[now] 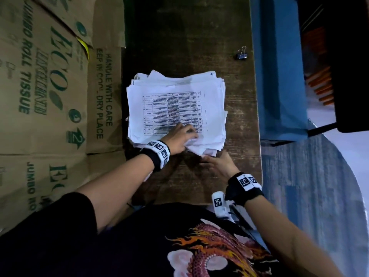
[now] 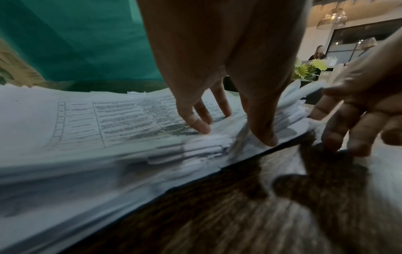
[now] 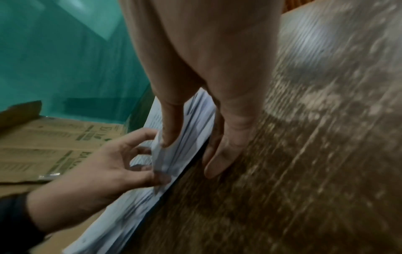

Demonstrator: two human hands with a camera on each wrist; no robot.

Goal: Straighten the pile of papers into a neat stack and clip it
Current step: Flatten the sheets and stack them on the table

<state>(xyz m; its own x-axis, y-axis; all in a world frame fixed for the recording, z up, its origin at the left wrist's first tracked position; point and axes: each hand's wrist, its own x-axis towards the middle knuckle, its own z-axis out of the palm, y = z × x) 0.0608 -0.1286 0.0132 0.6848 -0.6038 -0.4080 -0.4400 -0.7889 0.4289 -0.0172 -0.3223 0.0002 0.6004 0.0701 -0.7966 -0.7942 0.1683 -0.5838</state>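
Observation:
An untidy pile of papers [image 1: 175, 108] with a printed table on its top sheet lies in the middle of the dark wooden table [image 1: 189, 33]. My left hand [image 1: 179, 137] is at the pile's near edge. Its fingers [image 2: 202, 123] lie on the top sheet and its thumb [image 2: 264, 135] pushes into the sheet edges, pinching the upper sheets. At the near right corner, my right hand [image 1: 216, 163] pinches the pile [image 3: 189, 123], thumb [image 3: 170, 135] on top and fingers [image 3: 217, 163] low along its side on the table. A black binder clip [image 1: 242, 53] lies far right, apart from the pile.
Large cardboard boxes [image 1: 50, 86] stand against the table's left side. A blue panel [image 1: 279, 76] runs along its right edge. Bare wood shows behind the pile and between the pile and my body.

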